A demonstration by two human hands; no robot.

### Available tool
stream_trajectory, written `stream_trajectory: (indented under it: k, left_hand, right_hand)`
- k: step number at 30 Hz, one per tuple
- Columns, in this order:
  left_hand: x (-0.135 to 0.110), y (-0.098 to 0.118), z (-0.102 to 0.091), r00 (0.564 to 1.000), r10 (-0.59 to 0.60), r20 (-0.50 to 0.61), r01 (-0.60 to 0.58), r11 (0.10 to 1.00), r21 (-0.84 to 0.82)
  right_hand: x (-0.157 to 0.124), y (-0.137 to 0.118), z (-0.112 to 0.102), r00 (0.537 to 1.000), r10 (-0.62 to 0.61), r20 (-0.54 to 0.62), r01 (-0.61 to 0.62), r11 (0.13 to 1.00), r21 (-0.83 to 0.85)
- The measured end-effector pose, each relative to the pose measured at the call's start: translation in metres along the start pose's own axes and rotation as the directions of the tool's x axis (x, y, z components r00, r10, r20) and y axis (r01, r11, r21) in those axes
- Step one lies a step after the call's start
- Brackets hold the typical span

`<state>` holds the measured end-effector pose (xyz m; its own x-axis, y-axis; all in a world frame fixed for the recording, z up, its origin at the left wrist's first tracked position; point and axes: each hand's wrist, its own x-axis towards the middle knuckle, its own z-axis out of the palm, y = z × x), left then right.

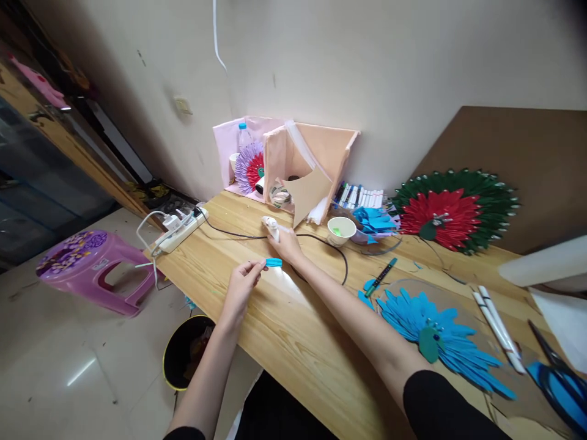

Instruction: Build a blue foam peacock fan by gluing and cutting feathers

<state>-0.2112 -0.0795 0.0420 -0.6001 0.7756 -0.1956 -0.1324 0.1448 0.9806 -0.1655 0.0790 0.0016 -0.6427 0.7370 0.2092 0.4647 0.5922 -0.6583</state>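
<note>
My left hand (243, 286) pinches one end of a small blue strip (274, 263), which looks like felt or paper, above the wooden table (270, 311). Farther forward, my right hand (288, 245) is wrapped round a white glue gun (271, 227); a black cord runs across the table beside it. To the right lies a blue feathered peacock piece (408, 308) with a green body (430, 343). A green-and-black pen-like tool (381, 278) rests near its left edge.
A white paper cup (342, 230) and a bowl of blue pieces (373, 221) stand beyond my right arm. Pink boxes (275, 153) line the wall. A power strip (183, 231) sits at the left edge, scissors (557, 373) at right. Below are a bin (172, 360) and a stool (98, 269).
</note>
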Motion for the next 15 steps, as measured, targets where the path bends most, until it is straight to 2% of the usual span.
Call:
stream_trajectory:
  k: [3, 5, 6, 8, 10, 12, 15]
  left_hand:
    - [-0.003, 0.008, 0.019, 0.996, 0.049, 0.075, -0.050, 0.999, 0.006]
    - [-0.005, 0.012, 0.037, 0.985, 0.043, 0.165, -0.044, 0.999, 0.005]
    - [-0.006, 0.014, 0.048, 0.976, 0.025, 0.215, -0.025, 1.000, 0.000]
    - [-0.008, 0.017, 0.074, 0.950, -0.010, 0.312, 0.011, 1.000, -0.004]
    - [-0.010, 0.017, 0.104, 0.921, -0.010, 0.389, 0.005, 1.000, 0.015]
    - [-0.012, 0.013, 0.139, 0.878, -0.029, 0.477, 0.005, 0.999, 0.051]
    - [-0.017, -0.003, 0.191, 0.814, -0.064, 0.578, 0.034, 0.997, 0.062]
  right_hand:
    - [-0.032, 0.006, -0.028, 1.000, 0.007, 0.021, -0.007, 1.000, -0.006]
    - [-0.069, 0.017, -0.060, 1.000, 0.012, 0.017, -0.012, 1.000, 0.013]
    - [-0.091, 0.024, -0.079, 0.999, 0.031, 0.017, -0.032, 0.996, 0.078]
    - [-0.137, 0.040, -0.117, 0.989, 0.139, -0.051, -0.125, 0.968, 0.215]
    - [-0.180, 0.056, -0.151, 0.952, 0.262, -0.160, -0.204, 0.929, 0.309]
    - [-0.215, 0.072, -0.175, 0.901, 0.331, -0.281, -0.229, 0.912, 0.340]
    - [-0.246, 0.094, -0.190, 0.805, 0.386, -0.451, -0.235, 0.904, 0.356]
